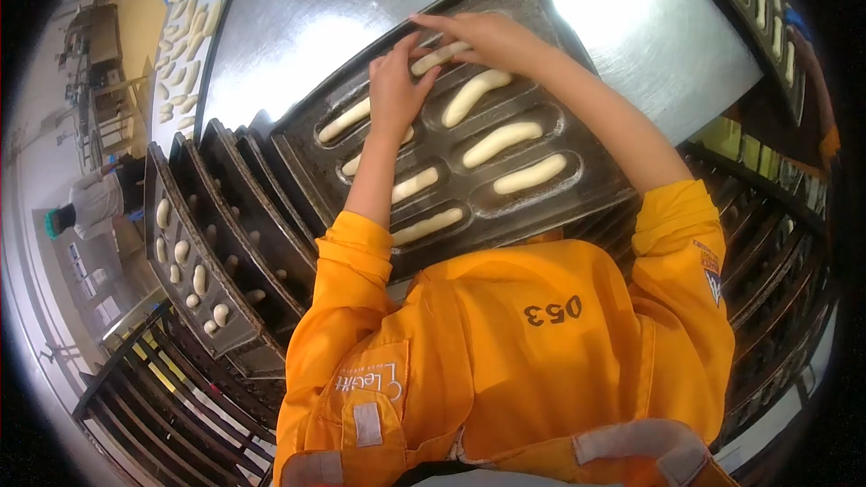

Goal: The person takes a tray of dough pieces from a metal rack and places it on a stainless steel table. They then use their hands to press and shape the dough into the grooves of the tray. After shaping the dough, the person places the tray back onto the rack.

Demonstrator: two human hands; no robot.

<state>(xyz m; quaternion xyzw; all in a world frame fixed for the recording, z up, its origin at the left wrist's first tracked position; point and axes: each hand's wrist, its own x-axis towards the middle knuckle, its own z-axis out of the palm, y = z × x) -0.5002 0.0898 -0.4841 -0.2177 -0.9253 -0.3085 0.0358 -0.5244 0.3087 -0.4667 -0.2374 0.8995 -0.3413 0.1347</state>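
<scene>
Both hands are over a dark metal baking pan point(588, 138) with long oval moulds. My left hand point(398, 84) pinches one end of a pale dough roll point(438, 59), thumb on the near side. At the other end, the fingers of my right hand point(497, 40) close on the same roll. It lies aslant near the pan's far side; whether it touches the mould cannot be made out. Several dough rolls sit in the other moulds, among them a curved roll point(477, 96) below my right hand. My left forearm partly covers a dough roll point(346, 120) in the left row.
The pan rests on a steel table point(304, 34). Overlapping trays with small dough pieces point(199, 279) stand at left, near a white tray point(161, 132) of dough. At right are another moulded pan point(737, 3), a person's arm point(815, 81) and a rack point(771, 270).
</scene>
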